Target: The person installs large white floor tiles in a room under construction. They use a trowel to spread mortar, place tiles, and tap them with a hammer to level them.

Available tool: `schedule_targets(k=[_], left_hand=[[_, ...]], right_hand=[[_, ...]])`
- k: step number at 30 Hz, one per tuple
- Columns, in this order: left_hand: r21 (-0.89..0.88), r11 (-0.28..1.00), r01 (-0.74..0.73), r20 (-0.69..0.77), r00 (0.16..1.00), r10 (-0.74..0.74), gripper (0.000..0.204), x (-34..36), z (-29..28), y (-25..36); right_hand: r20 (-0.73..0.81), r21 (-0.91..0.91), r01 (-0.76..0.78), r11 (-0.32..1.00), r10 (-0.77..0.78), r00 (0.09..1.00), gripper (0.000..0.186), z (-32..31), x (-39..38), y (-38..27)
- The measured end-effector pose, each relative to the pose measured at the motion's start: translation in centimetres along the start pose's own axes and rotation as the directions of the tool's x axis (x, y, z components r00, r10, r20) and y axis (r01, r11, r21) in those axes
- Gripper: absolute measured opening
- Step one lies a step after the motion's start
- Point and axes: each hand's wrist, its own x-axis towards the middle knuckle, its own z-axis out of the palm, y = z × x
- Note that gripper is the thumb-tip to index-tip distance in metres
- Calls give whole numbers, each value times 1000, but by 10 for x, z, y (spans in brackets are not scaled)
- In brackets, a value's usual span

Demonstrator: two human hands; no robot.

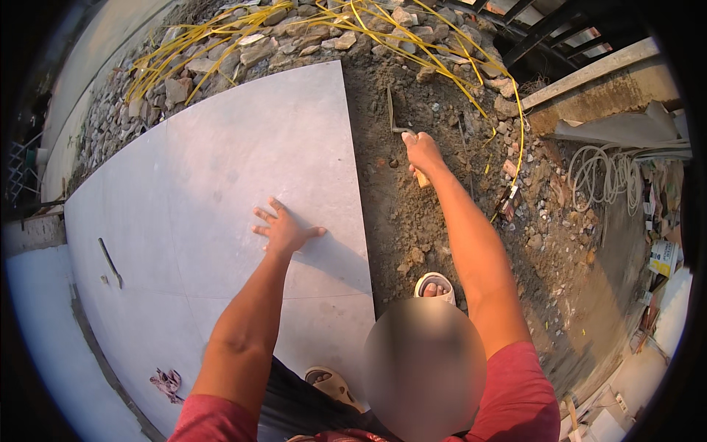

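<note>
My left hand (283, 232) rests on the pale grey tiled surface (221, 147), fingers spread and holding nothing. To the right, my right hand (422, 153) is closed round the wooden handle of a trowel (392, 110). Its thin metal blade, seen nearly edge-on, points away from me over the bare brown soil (401, 228) along the tiles' straight right edge. Whether the blade touches the soil I cannot tell.
Broken stones (258, 51) and yellow strips (442, 70) lie along the far side. A dark bar (110, 259) and a crumpled rag (166, 383) lie on the tiles. Coiled pale hose (611, 173) and a white bucket (665, 258) are at right. A sandalled foot (434, 287) stands on the soil.
</note>
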Motion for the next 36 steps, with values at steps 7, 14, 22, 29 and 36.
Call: schedule_targets(k=[7, 14, 22, 29, 36], left_hand=[[36, 996, 80, 19, 997, -80, 146, 1, -1, 0], [27, 999, -19, -11, 1000, 19, 148, 3, 4, -5], [80, 997, -8, -25, 1000, 10, 147, 9, 10, -2], [138, 990, -1, -73, 997, 11, 149, 19, 12, -15], [150, 989, 19, -57, 998, -11, 147, 8, 14, 0]], right_hand=[[-286, 82, -65, 995, 86, 954, 57, -30, -68, 35], [-49, -441, 40, 896, -69, 996, 52, -16, -132, 107], [-332, -346, 31, 938, -154, 931, 42, -45, -155, 122], [-355, -381, -249, 890, 108, 929, 43, -80, -162, 168], [-390, -196, -36, 980, -45, 920, 37, -72, -225, 178]])
